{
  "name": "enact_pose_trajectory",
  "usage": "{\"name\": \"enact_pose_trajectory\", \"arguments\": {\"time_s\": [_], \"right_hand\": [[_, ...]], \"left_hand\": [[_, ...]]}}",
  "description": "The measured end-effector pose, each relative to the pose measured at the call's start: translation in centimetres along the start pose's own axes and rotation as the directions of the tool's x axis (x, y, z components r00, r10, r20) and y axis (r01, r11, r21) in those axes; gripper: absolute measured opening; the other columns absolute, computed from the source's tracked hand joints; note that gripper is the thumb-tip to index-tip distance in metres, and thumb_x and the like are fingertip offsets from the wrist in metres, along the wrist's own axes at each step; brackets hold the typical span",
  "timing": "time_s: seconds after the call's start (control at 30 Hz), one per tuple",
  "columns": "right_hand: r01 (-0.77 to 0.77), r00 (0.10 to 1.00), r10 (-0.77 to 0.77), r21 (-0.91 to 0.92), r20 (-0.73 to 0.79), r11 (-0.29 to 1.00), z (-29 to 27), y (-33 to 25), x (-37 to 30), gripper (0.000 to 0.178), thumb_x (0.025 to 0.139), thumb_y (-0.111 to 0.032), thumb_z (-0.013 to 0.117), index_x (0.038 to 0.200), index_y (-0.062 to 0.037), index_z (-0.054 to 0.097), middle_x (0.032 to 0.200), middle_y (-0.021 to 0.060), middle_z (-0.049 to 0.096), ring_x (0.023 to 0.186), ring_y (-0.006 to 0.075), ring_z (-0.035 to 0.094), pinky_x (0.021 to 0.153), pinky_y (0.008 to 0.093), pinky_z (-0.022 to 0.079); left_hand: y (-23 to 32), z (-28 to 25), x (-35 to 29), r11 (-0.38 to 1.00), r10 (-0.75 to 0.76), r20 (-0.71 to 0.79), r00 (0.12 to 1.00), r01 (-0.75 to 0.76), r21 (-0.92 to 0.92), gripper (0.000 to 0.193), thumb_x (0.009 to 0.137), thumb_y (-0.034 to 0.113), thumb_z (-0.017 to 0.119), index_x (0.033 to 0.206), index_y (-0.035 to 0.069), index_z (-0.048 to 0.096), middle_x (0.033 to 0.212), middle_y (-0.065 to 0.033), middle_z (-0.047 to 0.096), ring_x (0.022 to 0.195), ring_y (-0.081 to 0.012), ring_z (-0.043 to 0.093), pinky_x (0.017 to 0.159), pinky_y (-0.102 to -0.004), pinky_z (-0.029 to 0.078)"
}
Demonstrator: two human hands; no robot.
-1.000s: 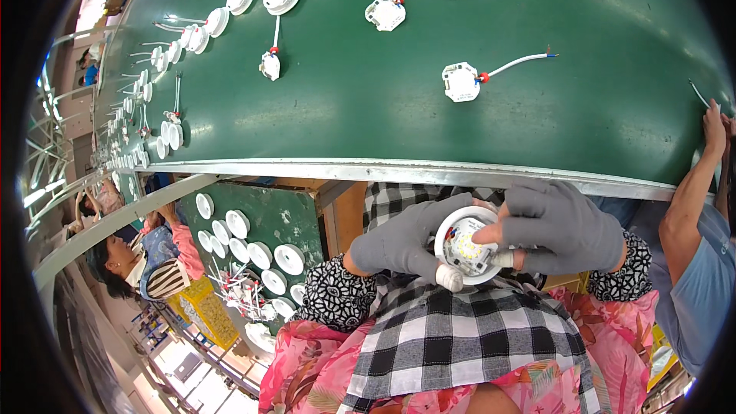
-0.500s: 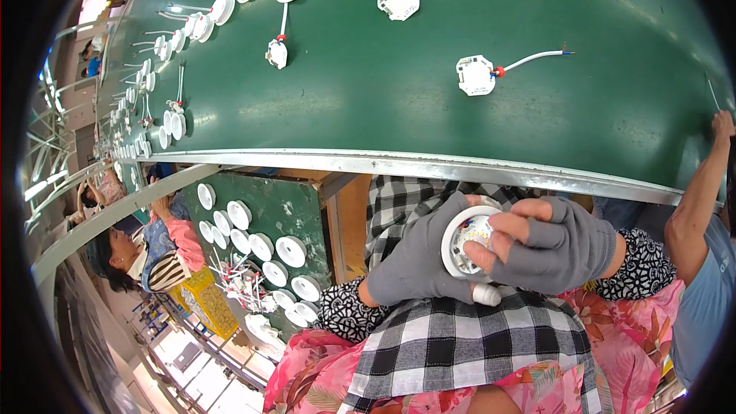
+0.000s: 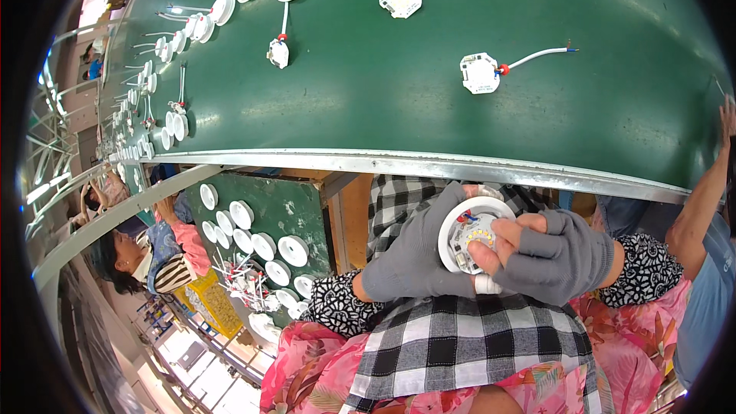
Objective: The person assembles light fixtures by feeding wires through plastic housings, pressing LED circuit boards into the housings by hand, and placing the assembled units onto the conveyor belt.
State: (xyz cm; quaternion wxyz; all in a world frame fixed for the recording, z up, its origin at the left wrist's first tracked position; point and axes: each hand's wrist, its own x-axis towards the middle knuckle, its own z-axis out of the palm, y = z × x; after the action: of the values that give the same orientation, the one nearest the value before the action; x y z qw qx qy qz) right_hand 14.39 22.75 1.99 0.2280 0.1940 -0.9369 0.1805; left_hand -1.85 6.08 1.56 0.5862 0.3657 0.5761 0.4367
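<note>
My left hand (image 3: 414, 259), in a grey fingerless glove, is closed round a white round lamp housing (image 3: 448, 247) above my lap. Inside the housing lies a white LED board (image 3: 463, 244) with yellow LEDs and red and blue wire ends. My right hand (image 3: 566, 257), gloved the same way, has its bare thumb and fingertips on the board's right side; the fingers cover part of it. White tape wraps my left thumb. I cannot tell whether the board is fully seated.
Beyond a metal edge rail (image 3: 368, 162) runs a green work surface (image 3: 337, 107). A loose LED board with a cable (image 3: 481, 73) lies there, among others and several lamp housings. A side table (image 3: 284, 192) at left holds white rings and wired parts. A co-worker's arm (image 3: 701, 207) reaches in at right.
The housing has turned slightly in my left hand, showing more of the board and its wires. My right fingers have shifted a little right. The co-worker's hand at right has opened and moved slightly.
</note>
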Motion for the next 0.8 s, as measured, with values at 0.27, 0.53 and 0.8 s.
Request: {"name": "enact_pose_trajectory", "arguments": {"time_s": [0.27,0.53,0.8], "right_hand": [[0.025,0.985,-0.052,0.162,0.166,0.986,-1.9,1.1,1.2,0.046,0.059,-0.012,0.069,0.104,-0.0079,0.071,0.086,-0.0015,0.042,0.089,0.012,0.053,0.073,0.0273,0.046],[-0.032,0.996,0.037,0.058,-0.085,0.998,0.5,0.1,0.1,0.038,0.062,-0.008,0.07,0.1,-0.007,0.07,0.092,-0.0026,0.048,0.086,0.0133,0.054,0.072,0.0285,0.047],[-0.414,0.891,0.279,0.386,0.358,0.824,-2.5,2.2,1.9,0.039,0.072,-0.024,0.075,0.107,-0.0136,0.061,0.099,-0.001,0.047,0.11,0.0226,0.047,0.084,0.0379,0.045]], "left_hand": [[-0.5,-0.4,-0.2,0.999,-0.018,0.019,1.0,0.019,-0.028,0.099,0.067,0.026,0.088,0.144,0.002,0.029,0.132,-0.0139,0.051,0.121,-0.0232,0.053,0.103,-0.0365,0.042],[-0.5,-0.1,-0.3,0.993,0.083,-0.009,0.997,-0.084,-0.087,0.093,0.073,0.019,0.084,0.145,0.0,0.027,0.13,-0.0145,0.051,0.119,-0.0223,0.054,0.102,-0.0358,0.042],[0.5,-0.6,0.0,0.995,-0.008,0.057,0.998,0.003,0.098,0.092,0.069,0.017,0.086,0.142,0.0,0.032,0.133,-0.0121,0.049,0.123,-0.0197,0.051,0.103,-0.0351,0.041]]}}
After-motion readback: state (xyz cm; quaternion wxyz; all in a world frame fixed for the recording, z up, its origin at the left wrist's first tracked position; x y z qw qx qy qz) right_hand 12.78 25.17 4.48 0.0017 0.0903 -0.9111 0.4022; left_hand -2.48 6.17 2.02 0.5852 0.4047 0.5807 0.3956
